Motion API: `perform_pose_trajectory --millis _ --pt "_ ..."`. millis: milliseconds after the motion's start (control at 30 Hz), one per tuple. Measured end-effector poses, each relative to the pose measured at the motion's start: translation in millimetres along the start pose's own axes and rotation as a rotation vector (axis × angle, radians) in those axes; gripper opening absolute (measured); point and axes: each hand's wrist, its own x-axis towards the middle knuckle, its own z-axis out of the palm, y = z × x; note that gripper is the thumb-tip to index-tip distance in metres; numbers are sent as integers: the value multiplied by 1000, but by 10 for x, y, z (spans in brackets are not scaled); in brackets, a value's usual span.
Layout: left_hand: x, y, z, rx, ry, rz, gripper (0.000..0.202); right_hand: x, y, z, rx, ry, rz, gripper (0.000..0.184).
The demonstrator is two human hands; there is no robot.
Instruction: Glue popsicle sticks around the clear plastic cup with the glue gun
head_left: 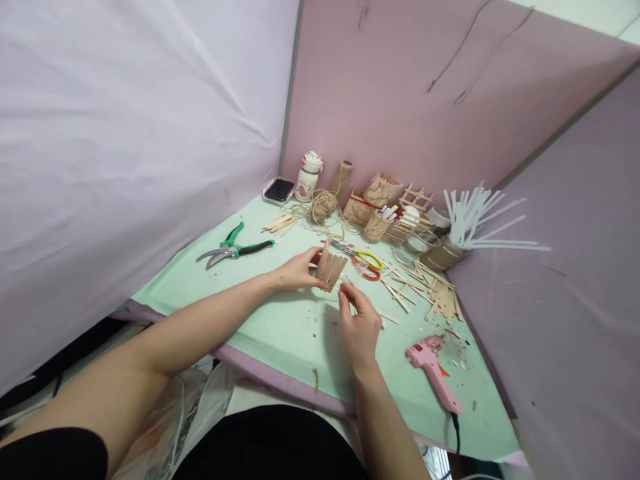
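My left hand grips a small cup-shaped piece made of wooden craft sticks, holding it just above the pale green table. My right hand is right below and beside that piece, its fingers pinched together near the lower edge of the sticks. What the fingertips pinch is too small to make out. Loose craft sticks lie in a heap to the right of my hands.
Green-handled cutters lie at the left, scissors with yellow and red handles behind my hands. A pink glue gun lies at the right front. Twine, a phone, a bottle, stick-built holders and white glue sticks stand at the back.
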Motion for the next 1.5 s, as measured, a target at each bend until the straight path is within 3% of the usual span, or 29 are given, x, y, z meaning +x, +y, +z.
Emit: perform_pose_trajectory --millis 167,300,500,867,1000,1133,1300,1367,1433,1500 --pt "-1 -57 -80 84 -22 65 82 122 -91 -104 -87 111 -213 22" --pt "-19 -42 -116 110 -107 103 82 306 -121 -156 -223 1 -321 24" --pt "-21 -1 -124 156 -176 53 78 449 -110 -113 -295 -156 -309 23" --pt "-20 -26 -110 114 -158 33 78 472 -118 -40 -293 -173 -280 28" --pt "-39 -1 -108 127 -157 40 85 434 -125 -110 -296 -142 -275 27" --pt "-64 -19 -129 159 -146 37 108 295 -109 -409 -321 -121 -261 31" --pt "-100 70 -249 324 -67 79 127 36 117 -1072 -412 -121 -165 33" --pt "-137 208 -276 416 51 182 117 -36 270 -1346 -477 -107 -118 37" --pt "-183 374 -242 511 164 309 89 -77 421 -1575 -547 -117 -83 39" --pt "-222 523 -143 626 197 353 55 -94 539 -1733 -596 -125 -73 40"
